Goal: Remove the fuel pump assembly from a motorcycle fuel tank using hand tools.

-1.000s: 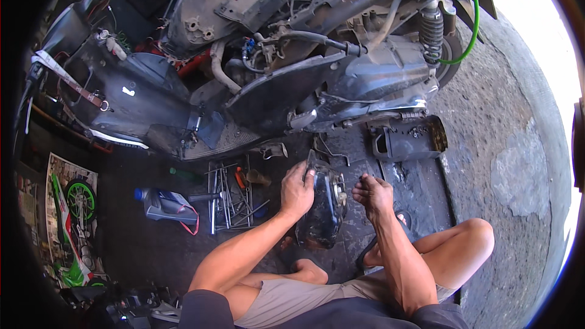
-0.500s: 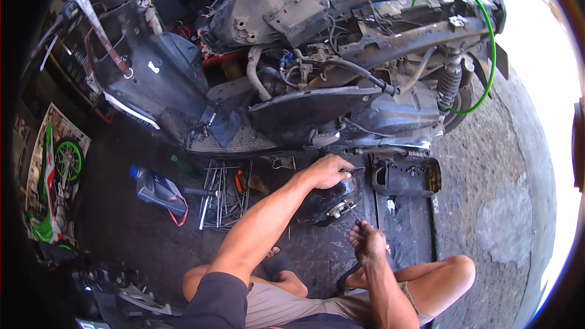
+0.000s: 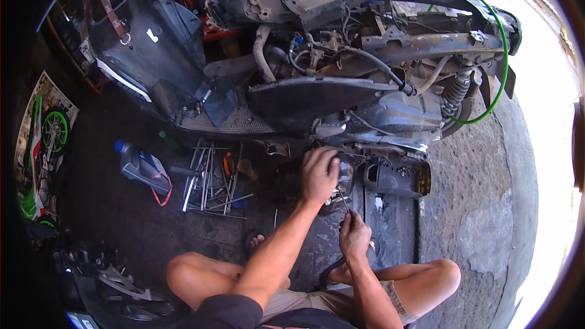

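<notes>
On the floor in front of me sits a dark rounded part (image 3: 346,173) with a shiny side and a metal fitting at its near end. My left hand (image 3: 320,175) lies over its top with the fingers curled down on it, covering much of it. My right hand (image 3: 355,236) is closed around a thin metal-shafted tool (image 3: 345,202). The tool's tip points up to the fitting; whether it touches cannot be told. Fingers hide the tool's handle.
A partly stripped scooter (image 3: 329,106) stands across the far side. Left are a grey bottle (image 3: 143,170), a green bottle (image 3: 173,143) and a rack with several metal tools (image 3: 210,176). A black open housing (image 3: 396,180) lies right of the part. A green hose (image 3: 507,67) loops at the scooter's rear.
My left hand has turned, its fingers now pointing away over the part's top. My right hand has shifted slightly left, and the tool's shaft shows more steeply. The view has shifted a little.
</notes>
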{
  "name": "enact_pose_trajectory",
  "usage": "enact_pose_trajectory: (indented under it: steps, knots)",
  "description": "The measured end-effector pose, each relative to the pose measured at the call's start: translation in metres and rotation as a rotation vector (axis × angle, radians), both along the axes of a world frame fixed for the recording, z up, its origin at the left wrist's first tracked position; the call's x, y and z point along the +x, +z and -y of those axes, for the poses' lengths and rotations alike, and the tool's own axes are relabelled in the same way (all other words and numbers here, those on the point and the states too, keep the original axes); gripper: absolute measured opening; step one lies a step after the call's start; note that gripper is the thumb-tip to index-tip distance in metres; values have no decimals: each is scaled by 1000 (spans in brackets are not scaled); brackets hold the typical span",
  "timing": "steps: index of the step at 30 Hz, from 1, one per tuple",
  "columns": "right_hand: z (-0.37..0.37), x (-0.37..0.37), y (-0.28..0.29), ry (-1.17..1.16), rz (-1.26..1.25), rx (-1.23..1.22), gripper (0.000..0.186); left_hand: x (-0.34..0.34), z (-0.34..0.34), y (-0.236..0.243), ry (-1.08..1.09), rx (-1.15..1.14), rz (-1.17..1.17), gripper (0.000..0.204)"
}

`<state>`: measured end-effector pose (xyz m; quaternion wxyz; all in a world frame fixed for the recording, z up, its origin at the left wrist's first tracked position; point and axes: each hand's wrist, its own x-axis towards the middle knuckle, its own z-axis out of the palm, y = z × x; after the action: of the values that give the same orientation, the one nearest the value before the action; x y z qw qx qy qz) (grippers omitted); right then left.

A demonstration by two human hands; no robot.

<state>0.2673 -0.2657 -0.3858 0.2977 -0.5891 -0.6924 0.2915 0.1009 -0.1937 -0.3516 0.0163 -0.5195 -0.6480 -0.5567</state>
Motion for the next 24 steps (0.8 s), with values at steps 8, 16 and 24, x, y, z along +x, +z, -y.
enact_pose_trajectory:
  steps: [8,16,24]
  knots:
    - [-8,11,11,264,296,42,41,73,74,-57,-96,-381,1787,15]
    - [-24,38,22,314,-262,-840,44,75,59,-78,-226,-262,1890,13]
    - [-22,25,22,520,204,-123,17,77,66,-80,-274,-252,1882,21]
